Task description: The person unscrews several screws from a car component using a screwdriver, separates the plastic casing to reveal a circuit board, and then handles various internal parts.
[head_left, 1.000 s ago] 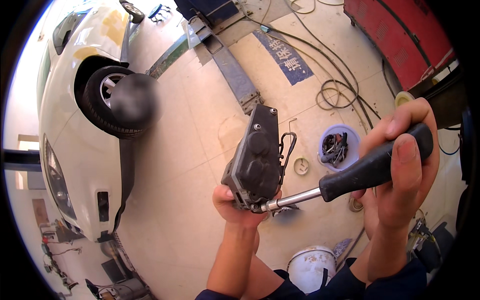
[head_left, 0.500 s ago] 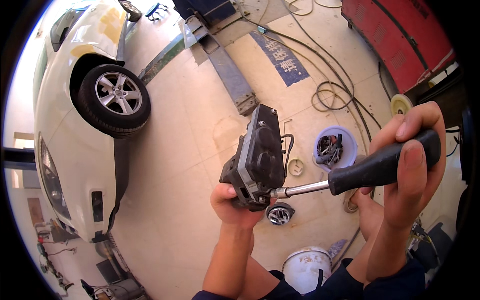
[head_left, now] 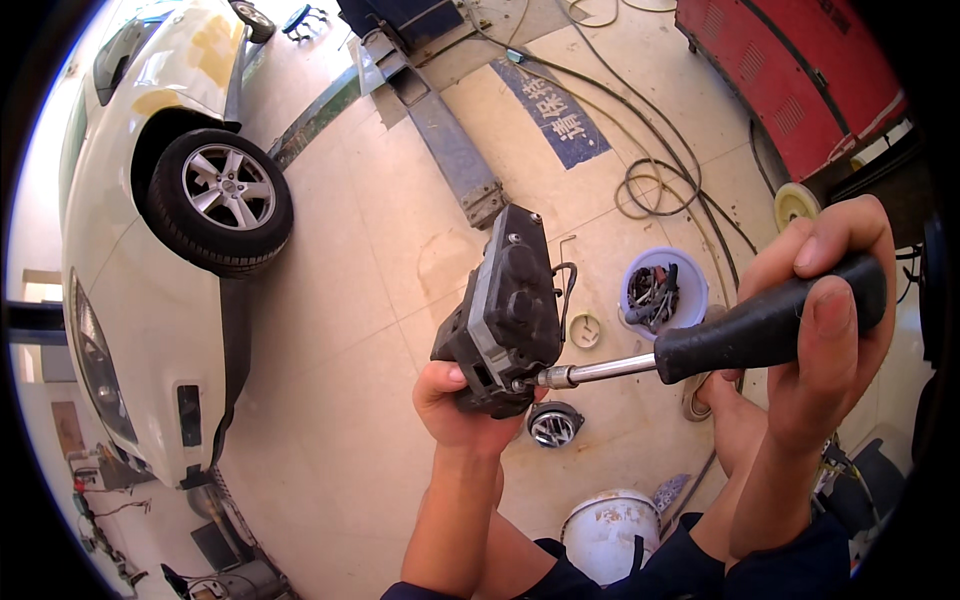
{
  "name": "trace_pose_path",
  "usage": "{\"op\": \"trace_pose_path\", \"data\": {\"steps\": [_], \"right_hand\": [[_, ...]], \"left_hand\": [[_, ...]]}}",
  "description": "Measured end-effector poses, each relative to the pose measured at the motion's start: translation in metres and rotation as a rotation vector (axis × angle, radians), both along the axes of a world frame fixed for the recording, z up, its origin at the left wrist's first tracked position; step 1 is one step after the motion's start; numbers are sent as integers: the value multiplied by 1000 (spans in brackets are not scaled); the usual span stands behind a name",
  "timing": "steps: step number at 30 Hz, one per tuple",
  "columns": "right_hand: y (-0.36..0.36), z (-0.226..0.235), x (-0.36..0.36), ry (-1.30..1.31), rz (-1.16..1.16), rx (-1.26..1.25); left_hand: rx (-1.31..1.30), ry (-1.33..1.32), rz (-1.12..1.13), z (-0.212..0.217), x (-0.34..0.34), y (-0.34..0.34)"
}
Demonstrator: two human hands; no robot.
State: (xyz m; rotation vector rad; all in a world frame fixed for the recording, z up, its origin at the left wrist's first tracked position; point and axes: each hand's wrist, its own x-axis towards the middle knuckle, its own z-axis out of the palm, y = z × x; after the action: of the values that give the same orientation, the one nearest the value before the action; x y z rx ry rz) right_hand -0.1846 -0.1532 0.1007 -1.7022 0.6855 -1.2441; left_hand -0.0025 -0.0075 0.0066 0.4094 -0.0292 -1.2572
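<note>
My left hand (head_left: 452, 410) is closed around the lower end of a black-and-grey housing (head_left: 515, 300), thumb on its near left side. The housing is boxy, with screws at its corners and a short black cable loop on its right. My right hand (head_left: 835, 320) grips a nut driver (head_left: 735, 348) by its thick black handle. The driver's silver shaft points left, and its socket end lies close beside a screw at the housing's lower corner. Whether the socket sits on a screw, I cannot tell. Below them on the floor lies a round black-and-chrome emblem (head_left: 554, 425).
A lilac bowl of small tools and parts (head_left: 692, 310) and a small round lid (head_left: 585, 330) stand on the floor. Nearer is a white bucket (head_left: 610, 530). A white car (head_left: 150, 260) fills the left; hoses (head_left: 665, 190) and a red cabinet (head_left: 780, 80) are at the far right.
The whole view has shifted slightly, so the housing and floor items appear a little further left. Both hands keep their holds, and the driver stays at the same corner.
</note>
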Motion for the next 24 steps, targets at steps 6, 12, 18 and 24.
{"op": "trace_pose_path", "data": {"steps": [6, 12, 18, 24], "right_hand": [[-2, 1, 2, -5, 32, 15], [-2, 7, -3, -21, 167, 169], [-10, -3, 13, -530, 190, 638], [-27, -21, 4, -1062, 285, 976]], "left_hand": [[163, -147, 14, 9, -1, -2], [101, -110, -2, 6, 0, 0], [242, -390, 163, 0, -7, 6], [220, -529, 15, -2, -25, -6]]}}
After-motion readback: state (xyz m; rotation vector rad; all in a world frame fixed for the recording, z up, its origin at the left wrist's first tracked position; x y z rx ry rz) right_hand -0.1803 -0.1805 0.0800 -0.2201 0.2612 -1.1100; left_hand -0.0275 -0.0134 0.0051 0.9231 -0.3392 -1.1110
